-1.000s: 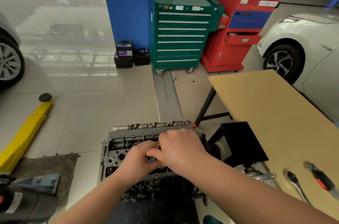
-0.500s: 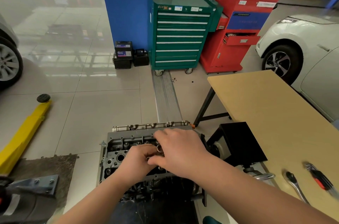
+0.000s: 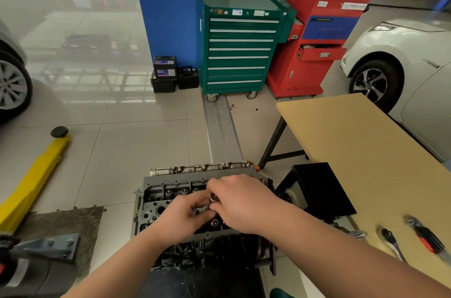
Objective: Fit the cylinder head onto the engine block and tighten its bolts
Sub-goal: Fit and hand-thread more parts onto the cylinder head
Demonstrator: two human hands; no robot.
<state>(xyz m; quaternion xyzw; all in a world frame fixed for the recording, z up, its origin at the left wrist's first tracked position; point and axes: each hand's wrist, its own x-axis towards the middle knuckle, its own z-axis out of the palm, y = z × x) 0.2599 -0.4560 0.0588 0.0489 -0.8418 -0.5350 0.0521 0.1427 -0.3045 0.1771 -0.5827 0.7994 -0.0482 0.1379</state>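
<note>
The cylinder head (image 3: 170, 194) sits on top of the engine block (image 3: 207, 249), low in the middle of your view, right in front of you on the floor side of the table (image 3: 353, 141). Both of your hands are over the top of the head and they touch each other. Your right hand (image 3: 244, 202) has its fingers curled, and they pinch a small shiny metal socket (image 3: 213, 198) that stands up between your two hands. Your left hand (image 3: 185, 214) is curled too, with its fingertips pressed in just beside the socket, but you cannot tell if it really holds it. On the table to your right lie a silver ratchet (image 3: 390, 243) and, near it, a red and black tool (image 3: 427, 240). Far behind the engine stand a green tool cabinet (image 3: 240, 49) and a red cabinet (image 3: 317, 44) side by side. A yellow lift arm (image 3: 34, 180) lies on the floor to your left, and a white car (image 3: 400, 54) is parked at the right.
</note>
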